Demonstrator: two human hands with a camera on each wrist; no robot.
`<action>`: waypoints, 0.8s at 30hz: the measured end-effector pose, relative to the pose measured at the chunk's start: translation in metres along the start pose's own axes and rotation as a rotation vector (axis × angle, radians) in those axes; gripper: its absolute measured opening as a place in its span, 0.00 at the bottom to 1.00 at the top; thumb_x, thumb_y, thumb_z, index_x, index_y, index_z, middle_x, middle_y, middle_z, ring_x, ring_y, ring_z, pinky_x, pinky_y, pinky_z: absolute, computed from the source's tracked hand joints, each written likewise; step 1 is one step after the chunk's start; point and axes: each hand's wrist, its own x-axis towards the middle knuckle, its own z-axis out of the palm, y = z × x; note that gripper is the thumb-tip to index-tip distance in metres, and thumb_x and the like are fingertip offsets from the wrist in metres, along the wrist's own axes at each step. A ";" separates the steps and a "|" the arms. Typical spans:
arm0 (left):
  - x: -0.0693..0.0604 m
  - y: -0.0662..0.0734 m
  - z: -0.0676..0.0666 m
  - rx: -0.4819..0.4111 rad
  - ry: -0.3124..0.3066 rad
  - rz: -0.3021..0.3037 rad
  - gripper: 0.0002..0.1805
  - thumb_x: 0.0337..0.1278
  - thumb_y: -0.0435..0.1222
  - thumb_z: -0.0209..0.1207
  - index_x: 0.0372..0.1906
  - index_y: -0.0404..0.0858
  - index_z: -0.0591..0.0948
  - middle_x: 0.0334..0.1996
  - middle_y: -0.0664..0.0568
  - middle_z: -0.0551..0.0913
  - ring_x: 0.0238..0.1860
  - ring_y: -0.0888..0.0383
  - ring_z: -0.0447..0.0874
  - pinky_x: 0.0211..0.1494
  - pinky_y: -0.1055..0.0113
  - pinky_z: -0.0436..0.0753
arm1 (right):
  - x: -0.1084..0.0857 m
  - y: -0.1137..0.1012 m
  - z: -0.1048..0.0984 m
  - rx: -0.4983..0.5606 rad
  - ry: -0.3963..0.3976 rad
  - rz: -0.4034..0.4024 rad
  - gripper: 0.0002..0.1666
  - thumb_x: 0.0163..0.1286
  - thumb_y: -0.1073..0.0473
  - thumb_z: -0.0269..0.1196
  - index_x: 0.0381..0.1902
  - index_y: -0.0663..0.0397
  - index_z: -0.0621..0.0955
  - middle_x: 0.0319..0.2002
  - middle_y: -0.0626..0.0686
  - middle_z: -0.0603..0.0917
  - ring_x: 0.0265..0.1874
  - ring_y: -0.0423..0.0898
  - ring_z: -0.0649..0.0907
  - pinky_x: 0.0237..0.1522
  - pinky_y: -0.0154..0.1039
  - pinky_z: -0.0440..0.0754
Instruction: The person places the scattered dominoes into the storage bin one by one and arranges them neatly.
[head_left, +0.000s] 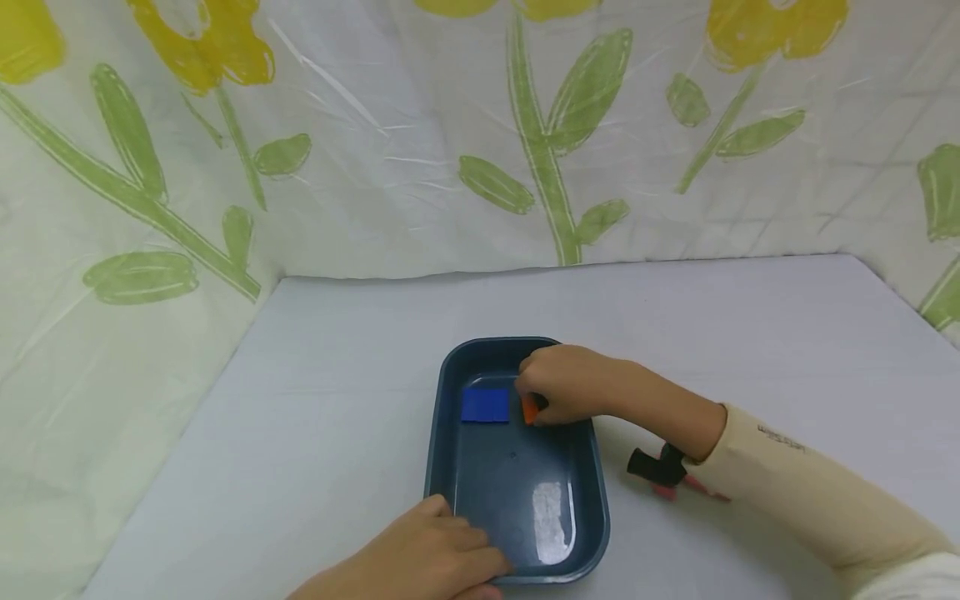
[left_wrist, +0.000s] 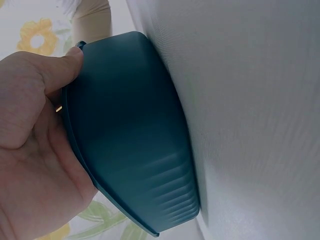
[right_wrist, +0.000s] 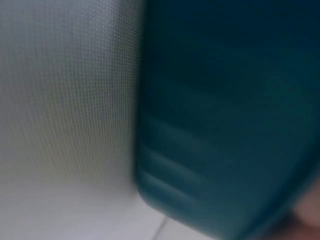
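In the lower centre of the head view, a dark blue-green tray is set on the desk. Its bottom rim is gripped by the fingers of the left hand. At its upper right, an orange piece is pinched by the right hand's fingers; just left, a blue piece is seen. Right of the tray, a black-and-red object is partly covered by a sleeve.
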 end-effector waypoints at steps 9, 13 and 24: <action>0.000 0.001 0.002 -0.056 -0.059 -0.043 0.13 0.77 0.44 0.50 0.41 0.49 0.85 0.24 0.67 0.77 0.26 0.77 0.67 0.33 0.81 0.57 | 0.004 -0.003 0.003 0.016 0.048 -0.014 0.12 0.56 0.55 0.77 0.27 0.50 0.83 0.25 0.42 0.75 0.26 0.39 0.74 0.29 0.33 0.74; 0.000 0.000 0.002 -0.044 -0.050 -0.040 0.13 0.77 0.44 0.50 0.41 0.49 0.85 0.24 0.67 0.77 0.25 0.77 0.67 0.33 0.81 0.57 | 0.006 -0.001 0.005 0.004 0.067 -0.025 0.12 0.57 0.54 0.76 0.27 0.49 0.82 0.25 0.42 0.74 0.26 0.39 0.73 0.29 0.34 0.73; 0.000 -0.001 0.003 -0.028 -0.038 -0.032 0.12 0.76 0.44 0.51 0.42 0.49 0.85 0.25 0.67 0.78 0.26 0.76 0.69 0.33 0.81 0.57 | 0.008 0.000 0.008 -0.017 0.083 -0.036 0.14 0.57 0.51 0.76 0.28 0.49 0.81 0.25 0.42 0.73 0.26 0.39 0.72 0.29 0.34 0.73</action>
